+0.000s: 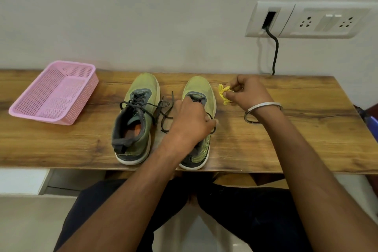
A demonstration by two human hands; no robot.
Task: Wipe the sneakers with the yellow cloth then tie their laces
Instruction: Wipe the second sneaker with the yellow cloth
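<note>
A pink basket [54, 92] sat far left on the wooden table [306, 129]. Beside it the left sneaker [136, 118] lay with laces [163, 112] loose. My left hand [191, 120] gripped the right sneaker [199, 90]. My right hand [248, 93] pinched the yellow cloth [224, 93] just beside its toe. I judged both ties of the 2 sneakers undone, wiping unclear.

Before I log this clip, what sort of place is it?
Probably a room in a home or office: a wall-mounted wooden shelf-desk against a plain wall, a socket panel with a cable plugged in, and a tiled floor.
</note>
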